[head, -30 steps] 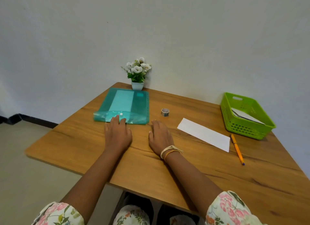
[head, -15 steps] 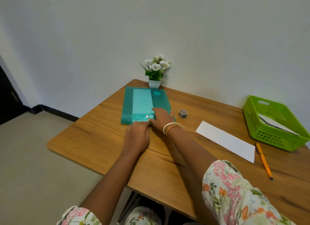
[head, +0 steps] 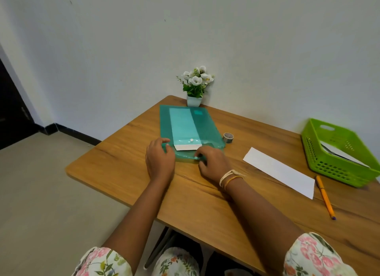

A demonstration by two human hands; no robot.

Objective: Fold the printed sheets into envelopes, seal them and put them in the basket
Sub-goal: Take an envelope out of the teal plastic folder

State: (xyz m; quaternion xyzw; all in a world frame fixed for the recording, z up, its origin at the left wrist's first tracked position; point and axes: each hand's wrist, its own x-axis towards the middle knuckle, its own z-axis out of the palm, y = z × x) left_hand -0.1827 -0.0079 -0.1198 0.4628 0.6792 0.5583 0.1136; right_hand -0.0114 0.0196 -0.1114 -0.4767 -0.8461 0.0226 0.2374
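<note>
A translucent green snap folder [head: 185, 125] lies on the wooden table [head: 205, 203] with its mouth toward me. Its flap is folded open toward me, and the white edge of the printed sheets [head: 188, 147] shows at the mouth. My left hand [head: 159, 160] grips the folder's near left corner with curled fingers. My right hand [head: 213, 164] pinches the opened flap at its near edge. A long white envelope [head: 279, 171] lies flat to the right. The green basket [head: 329, 166] at the right edge holds some white paper.
A small roll of tape [head: 228, 137] sits just right of the folder. An orange pencil [head: 326, 199] lies beside the envelope, near the basket. A potted white flower [head: 196, 86] stands against the wall behind the folder. The table's left edge drops to the floor.
The folder's flap has come open toward me, baring the white sheet edge. My right hand has drawn back from the snap to the flap's edge, and my left hand has shifted to the corner.
</note>
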